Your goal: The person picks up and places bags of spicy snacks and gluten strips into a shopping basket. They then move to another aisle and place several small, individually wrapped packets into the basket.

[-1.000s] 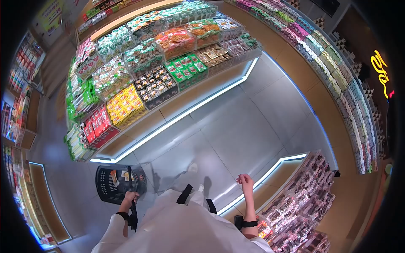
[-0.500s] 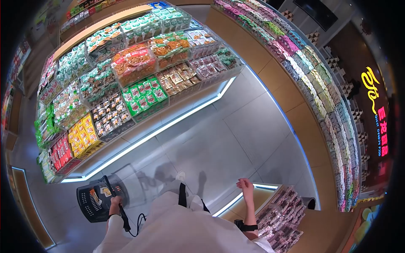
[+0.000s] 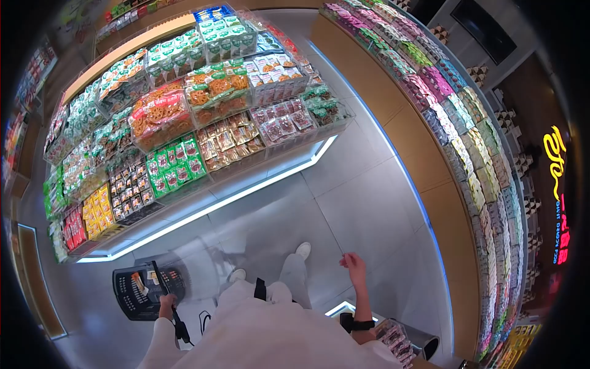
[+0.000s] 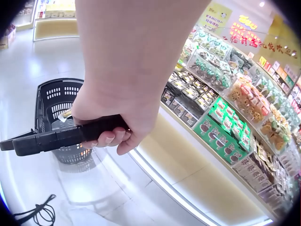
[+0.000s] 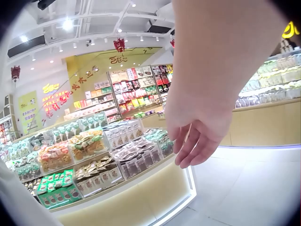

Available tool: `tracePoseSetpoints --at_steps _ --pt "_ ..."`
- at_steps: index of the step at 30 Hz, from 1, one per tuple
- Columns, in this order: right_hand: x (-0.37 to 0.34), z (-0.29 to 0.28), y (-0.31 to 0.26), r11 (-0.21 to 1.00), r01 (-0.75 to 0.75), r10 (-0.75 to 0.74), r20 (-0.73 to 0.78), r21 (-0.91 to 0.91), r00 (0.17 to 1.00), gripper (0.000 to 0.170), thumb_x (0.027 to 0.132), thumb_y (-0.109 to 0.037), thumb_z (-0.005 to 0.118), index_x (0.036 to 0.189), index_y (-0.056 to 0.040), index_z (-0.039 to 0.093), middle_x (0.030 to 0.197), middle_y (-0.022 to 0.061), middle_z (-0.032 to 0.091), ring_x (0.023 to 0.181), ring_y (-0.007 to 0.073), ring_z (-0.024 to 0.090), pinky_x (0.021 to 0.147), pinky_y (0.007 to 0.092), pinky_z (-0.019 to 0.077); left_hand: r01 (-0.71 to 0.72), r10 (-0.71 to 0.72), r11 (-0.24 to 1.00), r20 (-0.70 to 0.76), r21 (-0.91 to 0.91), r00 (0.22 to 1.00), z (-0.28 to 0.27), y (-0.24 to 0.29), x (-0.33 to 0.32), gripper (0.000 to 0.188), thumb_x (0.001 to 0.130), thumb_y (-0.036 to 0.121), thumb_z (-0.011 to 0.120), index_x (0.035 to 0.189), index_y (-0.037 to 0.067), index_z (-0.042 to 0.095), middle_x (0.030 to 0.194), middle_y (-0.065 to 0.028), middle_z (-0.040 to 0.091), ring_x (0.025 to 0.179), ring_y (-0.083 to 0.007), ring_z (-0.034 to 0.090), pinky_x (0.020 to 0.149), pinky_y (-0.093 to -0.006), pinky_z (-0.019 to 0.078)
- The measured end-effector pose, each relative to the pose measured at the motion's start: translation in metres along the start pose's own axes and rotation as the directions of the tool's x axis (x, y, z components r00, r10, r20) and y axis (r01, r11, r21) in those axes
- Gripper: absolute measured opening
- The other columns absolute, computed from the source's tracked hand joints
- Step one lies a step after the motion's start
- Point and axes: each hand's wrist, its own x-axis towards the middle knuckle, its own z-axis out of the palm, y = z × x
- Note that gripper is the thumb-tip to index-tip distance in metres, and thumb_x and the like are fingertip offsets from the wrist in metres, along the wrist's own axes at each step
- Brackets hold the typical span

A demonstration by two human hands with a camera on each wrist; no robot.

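Note:
My left hand [image 3: 167,302] grips the black handle of a dark shopping basket [image 3: 132,304], which hangs at my left side with a few small packets [image 3: 140,283] in it. In the left wrist view the fingers of that hand [image 4: 115,117] curl round the handle [image 4: 51,141], and the perforated basket [image 4: 42,106] shows beyond it. On the other side my right hand [image 3: 354,268] hangs in the air, holding nothing. Its fingers droop loosely in the right wrist view, where the hand [image 5: 197,132] appears in front of the snack display.
A tiered island of bagged snacks [image 3: 161,117] with a lit base stands ahead and left. A long curved shelf of packets [image 3: 455,123] runs down the right. Grey floor [image 3: 369,203] lies between them. Near my right hand are a low display [image 3: 393,342] and a dark cylindrical bin [image 3: 424,339].
The view has shifted rightward along the island, and more of its right end shows. A foot has stepped forward. The basket remains in my left hand; my right hand stays empty.

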Motion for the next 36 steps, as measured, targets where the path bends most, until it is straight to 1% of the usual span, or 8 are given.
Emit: tracePoseSetpoints --at_steps 7,11,17,19,20,25,29,36 --pt "0.148 -0.106 -0.004 0.997 0.052 -0.057 0.083 0.06 0.995 0.02 0.088 -0.015 0.048 0.089 0.0006 0.059 0.072 0.0076 0.062 0.064 0.013 0.06 0.059 0.0233 0.0469 -0.046 0.046 0.999 0.013 -0.013 0.999 0.151 0.009 -0.094 0.012 0.071 0.006 0.06 0.064 0.006 0.05 0.05 -0.0033 0.043 0.041 -0.0162 0.043 0.04 -0.0293 0.034" --pt "0.232 -0.136 -0.004 0.998 0.052 -0.058 0.125 0.046 0.99 0.02 0.088 -0.015 0.048 0.087 0.0009 0.059 0.071 0.0073 0.062 0.063 0.0125 0.059 0.058 0.0228 0.0467 -0.402 0.388 0.914 0.17 0.056 0.906 0.225 0.038 -0.169 0.015 0.072 0.011 0.065 0.064 0.002 0.055 0.054 -0.0049 0.051 0.044 -0.016 0.049 0.043 -0.0267 0.0371" --pt "0.351 -0.125 -0.039 0.994 0.09 -0.106 0.335 0.065 0.936 0.019 0.088 -0.015 0.049 0.088 0.0005 0.06 0.072 0.007 0.062 0.064 0.0124 0.059 0.06 0.0226 0.0472 0.308 -0.342 0.94 0.46 0.15 0.82 0.309 0.016 -0.187 0.01 0.076 0.012 0.064 0.081 0.004 0.061 0.074 -0.0086 0.063 0.072 -0.0158 0.061 0.059 -0.026 0.0454" --pt "0.393 -0.125 -0.054 0.991 0.132 -0.125 0.383 0.007 0.915 0.019 0.087 -0.016 0.05 0.089 0.0005 0.06 0.072 0.0072 0.062 0.065 0.0124 0.06 0.061 0.0228 0.0475 -0.036 -0.069 0.989 0.668 0.142 0.741 0.333 -0.007 -0.174 0.007 0.078 0.009 0.062 0.079 0.003 0.059 0.076 -0.0093 0.063 0.069 -0.0165 0.059 0.059 -0.0278 0.0459" --pt "0.412 -0.126 -0.061 0.988 0.152 -0.129 0.406 -0.027 0.905 0.02 0.087 -0.016 0.05 0.089 0.0006 0.06 0.072 0.0072 0.062 0.066 0.0125 0.06 0.061 0.023 0.0476 -0.678 0.162 0.663 0.823 0.319 0.545 0.355 0.021 -0.204 0.007 0.078 0.005 0.061 0.075 0.002 0.055 0.073 -0.0091 0.06 0.065 -0.0174 0.056 0.058 -0.0297 0.0457" --pt "0.488 -0.158 -0.114 0.98 0.185 -0.131 0.463 -0.073 0.877 0.02 0.087 -0.017 0.05 0.09 0.0001 0.06 0.074 0.0077 0.063 0.068 0.0129 0.06 0.061 0.023 0.0469 0.389 -0.307 0.917 0.464 -0.091 0.831 0.459 0.05 -0.19 0.018 0.07 0.01 0.069 0.063 0.007 0.052 0.056 -0.004 0.05 0.051 -0.0161 0.051 0.051 -0.0298 0.0434" --pt "0.559 -0.191 -0.15 0.962 0.236 -0.147 0.464 -0.14 0.874 0.02 0.087 -0.016 0.049 0.091 -0.0001 0.059 0.074 0.0081 0.063 0.068 0.0137 0.061 0.062 0.0232 0.0466 0.12 -0.081 0.965 0.172 -0.234 0.982 0.512 0.095 -0.165 0.015 0.068 0.006 0.065 0.07 0.003 0.05 0.054 -0.0045 0.047 0.044 -0.0162 0.048 0.042 -0.0285 0.0395" --pt "0.678 -0.191 -0.176 0.944 0.301 -0.144 0.656 -0.133 0.741 0.02 0.087 -0.016 0.049 0.091 0.0009 0.059 0.074 0.0089 0.063 0.067 0.014 0.061 0.061 0.0237 0.0477 -0.195 0.15 0.972 -0.29 -0.134 0.945 0.572 0.172 -0.169 0.017 0.065 0.015 0.058 0.071 -0.001 0.054 0.052 -0.0046 0.05 0.043 -0.016 0.05 0.041 -0.0296 0.0393"
